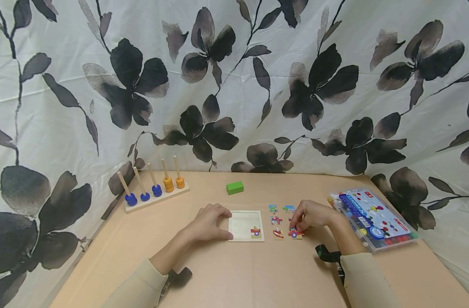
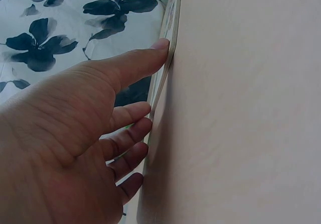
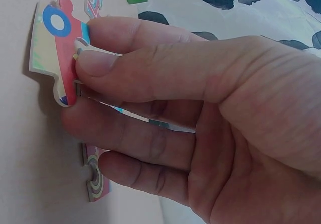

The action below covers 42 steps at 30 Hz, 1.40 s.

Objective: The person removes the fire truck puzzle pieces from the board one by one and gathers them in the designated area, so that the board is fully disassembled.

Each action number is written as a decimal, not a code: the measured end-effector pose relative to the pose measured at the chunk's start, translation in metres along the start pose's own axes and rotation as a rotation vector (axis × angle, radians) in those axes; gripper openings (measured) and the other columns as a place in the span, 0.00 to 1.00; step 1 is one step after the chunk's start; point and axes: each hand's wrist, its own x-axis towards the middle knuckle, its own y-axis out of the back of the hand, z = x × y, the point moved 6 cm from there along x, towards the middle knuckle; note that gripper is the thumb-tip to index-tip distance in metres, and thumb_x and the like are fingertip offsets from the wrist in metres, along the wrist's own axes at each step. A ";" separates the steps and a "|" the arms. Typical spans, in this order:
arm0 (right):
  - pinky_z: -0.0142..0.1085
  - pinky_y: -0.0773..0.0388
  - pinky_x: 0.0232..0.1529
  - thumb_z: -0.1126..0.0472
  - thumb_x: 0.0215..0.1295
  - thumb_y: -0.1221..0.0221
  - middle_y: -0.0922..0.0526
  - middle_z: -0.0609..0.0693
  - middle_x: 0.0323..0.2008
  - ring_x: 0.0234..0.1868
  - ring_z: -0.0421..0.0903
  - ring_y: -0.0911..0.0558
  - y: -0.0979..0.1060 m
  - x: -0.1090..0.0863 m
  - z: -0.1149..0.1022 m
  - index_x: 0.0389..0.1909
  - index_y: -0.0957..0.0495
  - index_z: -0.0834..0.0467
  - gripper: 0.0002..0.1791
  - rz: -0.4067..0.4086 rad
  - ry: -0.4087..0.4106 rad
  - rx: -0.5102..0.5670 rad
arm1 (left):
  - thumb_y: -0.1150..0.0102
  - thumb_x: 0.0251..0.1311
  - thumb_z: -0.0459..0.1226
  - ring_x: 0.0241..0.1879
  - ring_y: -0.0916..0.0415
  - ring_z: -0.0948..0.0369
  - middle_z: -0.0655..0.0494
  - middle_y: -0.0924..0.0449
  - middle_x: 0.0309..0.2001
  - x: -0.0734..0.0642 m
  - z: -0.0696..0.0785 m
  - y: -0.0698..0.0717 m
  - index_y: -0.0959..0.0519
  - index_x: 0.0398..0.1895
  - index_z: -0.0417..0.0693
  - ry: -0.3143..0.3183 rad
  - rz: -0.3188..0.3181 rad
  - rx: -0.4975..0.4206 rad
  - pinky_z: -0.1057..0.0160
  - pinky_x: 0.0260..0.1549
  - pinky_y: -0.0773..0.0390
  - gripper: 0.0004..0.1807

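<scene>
My left hand [image 1: 208, 222] rests at the left side of a shallow pale puzzle tray [image 1: 240, 224]. Thumb and fingertips touch its rim, the fingers spread apart along it in the left wrist view. One piece with a red vehicle [image 1: 255, 232] lies in the tray's lower right corner. To the right, my right hand [image 1: 314, 214] pinches a jigsaw piece [image 3: 64, 53] between thumb and finger; it shows a red shape and a blue wheel, and is tilted up from the table. Several loose pieces [image 1: 276, 220] lie between the tray and this hand.
A green block [image 1: 235, 188] lies behind the tray. At the back left stands a peg board [image 1: 157, 199] with blue and orange rings. A clear plastic case [image 1: 375, 220] with a printed label sits on the right, beside my right forearm. Floral cloth [image 1: 257, 85] hangs behind the table.
</scene>
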 end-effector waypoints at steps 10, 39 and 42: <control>0.29 0.27 0.27 0.76 0.58 0.34 0.10 0.56 0.35 0.29 0.41 0.23 -0.002 0.000 0.001 0.37 0.09 0.63 0.10 -0.010 0.010 0.049 | 0.18 0.44 0.54 0.58 0.29 0.55 0.60 0.18 0.52 0.001 -0.002 -0.001 0.17 0.55 0.52 0.005 0.001 0.012 0.49 0.57 0.35 0.34; 0.31 0.24 0.32 0.75 0.60 0.33 0.09 0.52 0.39 0.37 0.43 0.19 -0.002 0.003 0.009 0.37 0.09 0.61 0.09 0.004 0.002 0.020 | 0.18 0.44 0.54 0.58 0.29 0.53 0.57 0.18 0.53 0.001 0.001 0.000 0.17 0.54 0.50 -0.002 0.008 0.010 0.47 0.57 0.35 0.34; 0.31 0.24 0.33 0.75 0.61 0.34 0.09 0.52 0.38 0.34 0.42 0.20 0.000 0.003 0.008 0.38 0.09 0.61 0.10 0.018 0.002 0.015 | 0.18 0.44 0.55 0.58 0.29 0.54 0.58 0.18 0.53 0.001 0.000 0.000 0.17 0.54 0.50 0.001 0.008 0.022 0.48 0.57 0.35 0.34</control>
